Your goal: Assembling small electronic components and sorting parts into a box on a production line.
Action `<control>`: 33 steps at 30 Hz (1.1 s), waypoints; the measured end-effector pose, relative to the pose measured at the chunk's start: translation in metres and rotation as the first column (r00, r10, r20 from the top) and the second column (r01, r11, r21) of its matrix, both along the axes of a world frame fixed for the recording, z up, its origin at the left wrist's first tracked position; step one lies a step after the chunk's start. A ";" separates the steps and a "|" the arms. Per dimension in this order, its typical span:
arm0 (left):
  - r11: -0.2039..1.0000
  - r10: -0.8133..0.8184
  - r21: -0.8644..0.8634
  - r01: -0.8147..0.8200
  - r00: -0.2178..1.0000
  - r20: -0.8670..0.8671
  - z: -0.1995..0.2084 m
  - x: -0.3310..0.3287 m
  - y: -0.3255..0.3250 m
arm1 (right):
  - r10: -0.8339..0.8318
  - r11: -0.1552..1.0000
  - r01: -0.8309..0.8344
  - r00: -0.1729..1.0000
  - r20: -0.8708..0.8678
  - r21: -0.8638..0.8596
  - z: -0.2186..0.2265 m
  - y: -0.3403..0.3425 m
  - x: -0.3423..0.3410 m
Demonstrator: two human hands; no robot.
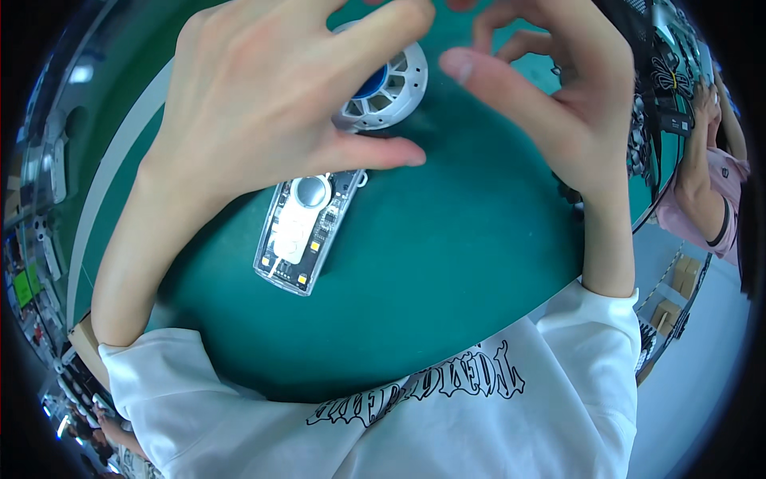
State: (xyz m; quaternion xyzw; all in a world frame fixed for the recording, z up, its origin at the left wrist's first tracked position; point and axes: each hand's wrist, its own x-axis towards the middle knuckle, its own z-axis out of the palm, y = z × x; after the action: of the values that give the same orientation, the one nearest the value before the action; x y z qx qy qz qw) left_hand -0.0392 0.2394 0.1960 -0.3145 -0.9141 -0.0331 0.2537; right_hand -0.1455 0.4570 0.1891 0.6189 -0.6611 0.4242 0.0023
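A handheld device in a clear case [307, 231] lies tilted on the green table [447, 263], its circuit board, silver round button and small yellow parts showing through. Just beyond it is a round white slotted wheel [403, 96] with a blue middle, like a fan head. My left hand [255, 96] hovers across both, thumb well apart from the fingers, and hides where they meet; I cannot tell if they are joined. To the right, my right hand [566, 88] is raised with bent fingers, the thumb apart from them and nothing visible between. Some fingertips leave the top edge.
At the right table edge lie dark small parts [638, 144], a bundled cable [670, 76] and black gear. A person in a pink shirt [706, 199] works there, hands raised. Cardboard boxes [686, 275] stand lower right. Cluttered benches [40, 239] line the left.
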 end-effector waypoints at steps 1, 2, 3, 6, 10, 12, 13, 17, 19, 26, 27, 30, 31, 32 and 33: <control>0.997 -0.045 0.065 0.047 0.998 -0.042 0.000 0.002 -0.006 | 0.054 0.998 -0.055 0.998 0.033 0.029 0.009 0.002 -0.001; 0.974 -0.160 0.139 0.181 0.975 -0.155 -0.009 -0.007 -0.014 | 0.045 0.998 -0.047 0.998 0.038 0.035 0.012 0.000 0.003; 0.967 -0.191 0.128 0.218 0.962 -0.196 -0.008 -0.004 -0.011 | 0.042 0.998 -0.043 0.998 0.044 0.038 0.014 -0.001 0.007; 0.963 -0.221 0.113 0.245 0.956 -0.193 -0.006 0.008 -0.009 | -0.049 0.998 0.048 0.998 -0.045 -0.029 0.009 -0.008 0.028; 0.959 -0.205 0.174 0.222 0.973 -0.111 -0.019 0.010 -0.006 | 0.044 0.987 -0.069 0.985 -0.168 -0.144 -0.011 -0.012 0.037; 0.958 -0.190 0.208 0.200 0.979 -0.068 -0.024 0.009 -0.005 | 0.024 0.990 -0.048 0.983 -0.180 -0.130 -0.017 -0.011 0.038; 0.955 -0.186 0.224 0.192 0.981 -0.049 -0.026 0.007 -0.005 | 0.013 0.993 -0.033 0.984 -0.180 -0.110 -0.018 -0.009 0.038; 0.950 -0.157 0.278 0.145 0.987 0.023 -0.026 0.010 -0.003 | -0.010 1.000 0.015 0.983 -0.186 0.025 -0.004 -0.006 0.040; 0.944 -0.151 0.304 0.128 0.987 0.051 -0.026 0.008 -0.002 | -0.048 0.997 0.059 0.975 -0.218 0.046 -0.003 -0.007 0.041; 0.920 -0.141 0.386 0.072 0.978 0.152 -0.033 0.008 -0.003 | -0.156 0.980 0.192 0.902 -0.401 0.049 -0.013 -0.006 0.050; 0.918 -0.131 0.391 0.056 0.978 0.166 -0.034 0.012 -0.006 | -0.156 0.982 0.187 0.900 -0.407 0.035 -0.015 -0.007 0.051; 0.913 -0.109 0.408 0.018 0.973 0.201 -0.038 0.018 -0.010 | -0.142 0.986 0.165 0.904 -0.404 0.022 -0.017 -0.011 0.052; 0.910 -0.106 0.413 0.010 0.972 0.209 -0.039 0.019 -0.011 | -0.138 0.987 0.160 0.905 -0.403 0.021 -0.017 -0.012 0.052; 0.908 -0.107 0.420 0.005 0.969 0.221 -0.039 0.019 -0.011 | -0.135 0.988 0.155 0.903 -0.407 0.017 -0.017 -0.013 0.053; 0.907 -0.103 0.421 -0.004 0.968 0.230 -0.038 0.019 -0.010 | -0.139 0.987 0.159 0.902 -0.409 0.016 -0.017 -0.014 0.054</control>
State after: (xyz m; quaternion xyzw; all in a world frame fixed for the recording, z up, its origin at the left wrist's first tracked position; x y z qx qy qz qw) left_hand -0.0200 0.2293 0.1584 -0.2695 -0.9019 -0.2732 0.1984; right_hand -0.0911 0.4429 0.1723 0.6411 -0.7016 0.2686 0.1568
